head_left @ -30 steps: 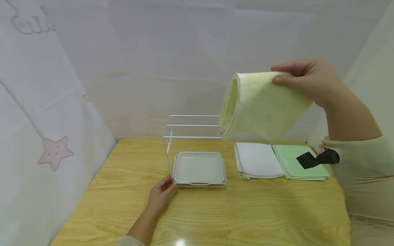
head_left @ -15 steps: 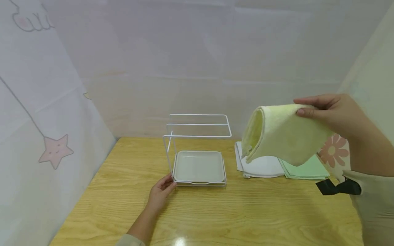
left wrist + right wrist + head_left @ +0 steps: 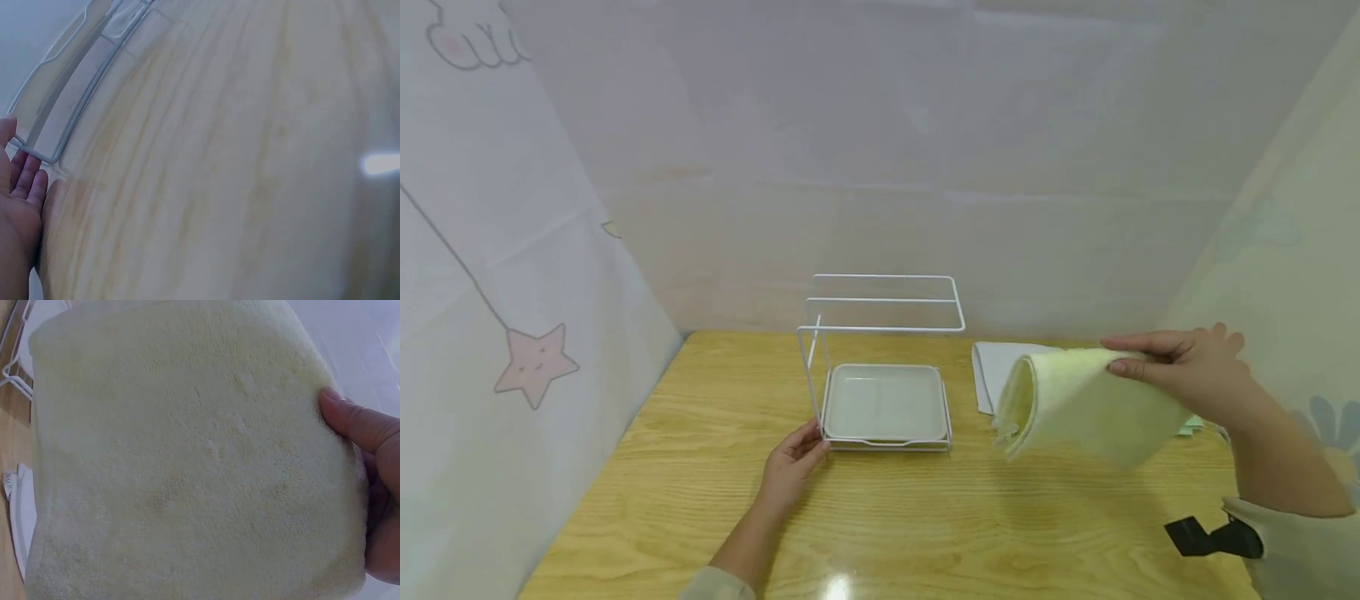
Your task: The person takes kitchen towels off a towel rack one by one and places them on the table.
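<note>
My right hand (image 3: 1195,371) pinches a folded pale yellow towel (image 3: 1082,392) by its top fold, thumb on the near side. The towel droops in a loop above the right part of the table, filling most of the right wrist view. My left hand (image 3: 790,467) holds the front left corner of a white wire rack (image 3: 880,329) between thumb and fingers, as the left wrist view also shows. At the rack's base lies a shallow pale tray (image 3: 887,404). Behind the yellow towel sits a folded white towel (image 3: 996,367), largely hidden. Only a corner of a green cloth (image 3: 1191,427) shows.
The wooden table (image 3: 737,392) meets a pale fabric backdrop (image 3: 880,192) at its back. Fabric walls with printed figures close off the left and right sides. A black strap (image 3: 1213,537) is at my right sleeve.
My right hand has come down with the yellow towel, first moving right away from above the rack, and the towel now covers most of the white and green cloths. The left hand stays put.
</note>
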`<state>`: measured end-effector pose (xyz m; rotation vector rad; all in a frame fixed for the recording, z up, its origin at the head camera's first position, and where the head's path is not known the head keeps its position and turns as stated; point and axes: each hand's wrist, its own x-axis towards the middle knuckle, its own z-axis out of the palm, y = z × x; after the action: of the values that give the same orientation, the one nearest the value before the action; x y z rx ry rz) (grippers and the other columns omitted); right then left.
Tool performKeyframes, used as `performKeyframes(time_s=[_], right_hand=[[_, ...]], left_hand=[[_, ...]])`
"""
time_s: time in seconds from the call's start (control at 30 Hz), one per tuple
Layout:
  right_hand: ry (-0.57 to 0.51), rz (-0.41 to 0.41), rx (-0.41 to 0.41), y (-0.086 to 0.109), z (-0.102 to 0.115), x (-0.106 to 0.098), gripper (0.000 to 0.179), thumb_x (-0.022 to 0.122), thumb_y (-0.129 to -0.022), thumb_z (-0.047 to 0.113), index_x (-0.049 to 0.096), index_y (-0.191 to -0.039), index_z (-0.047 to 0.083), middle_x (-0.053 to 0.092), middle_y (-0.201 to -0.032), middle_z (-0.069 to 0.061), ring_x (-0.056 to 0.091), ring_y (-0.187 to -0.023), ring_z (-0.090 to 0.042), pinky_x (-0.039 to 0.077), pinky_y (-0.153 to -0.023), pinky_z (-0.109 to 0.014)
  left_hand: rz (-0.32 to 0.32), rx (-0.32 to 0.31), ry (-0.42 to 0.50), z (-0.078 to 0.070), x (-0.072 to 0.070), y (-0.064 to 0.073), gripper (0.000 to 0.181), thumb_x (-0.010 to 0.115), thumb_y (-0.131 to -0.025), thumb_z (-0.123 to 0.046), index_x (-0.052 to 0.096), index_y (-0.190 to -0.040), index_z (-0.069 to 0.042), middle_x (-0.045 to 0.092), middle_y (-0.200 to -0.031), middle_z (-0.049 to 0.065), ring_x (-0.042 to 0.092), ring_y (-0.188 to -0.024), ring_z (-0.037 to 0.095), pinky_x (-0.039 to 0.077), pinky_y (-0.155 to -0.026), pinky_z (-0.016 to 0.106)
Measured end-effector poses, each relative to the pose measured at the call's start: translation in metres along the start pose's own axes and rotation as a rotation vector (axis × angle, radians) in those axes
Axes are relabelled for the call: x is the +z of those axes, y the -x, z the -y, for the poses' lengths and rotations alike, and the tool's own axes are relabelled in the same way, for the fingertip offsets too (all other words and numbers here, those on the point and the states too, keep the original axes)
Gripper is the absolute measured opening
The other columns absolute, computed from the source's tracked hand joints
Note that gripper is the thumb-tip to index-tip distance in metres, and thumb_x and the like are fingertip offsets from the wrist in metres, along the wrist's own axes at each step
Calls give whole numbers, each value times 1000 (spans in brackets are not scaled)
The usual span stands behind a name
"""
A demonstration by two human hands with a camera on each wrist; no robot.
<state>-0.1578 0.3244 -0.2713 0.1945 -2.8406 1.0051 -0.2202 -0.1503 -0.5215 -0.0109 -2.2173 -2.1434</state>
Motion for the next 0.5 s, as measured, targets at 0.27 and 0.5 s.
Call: performKeyframes(time_s=[0.27,0.5], right_hand=[[-45,-20,-156,23,-25,29,26,74,-87,13,74,-113,13,73,-85,22,61,-82,13,49,-66,-9],[-3,45,-8,46,-35,44,29,72,-90,24,73,-117,14,68,-103,27,55,-95,18,53,-71,-15]], left_hand=[[1,-8,-8,0,1,-1,48,67,-91,-3,53,-136,5,59,-126,27,61,-94,1,53,-81,12],[-10,-22,-3,2,0,-3,48,68,-90,-2,54,-135,4,60,-125,25,61,-95,2,54,-81,13]])
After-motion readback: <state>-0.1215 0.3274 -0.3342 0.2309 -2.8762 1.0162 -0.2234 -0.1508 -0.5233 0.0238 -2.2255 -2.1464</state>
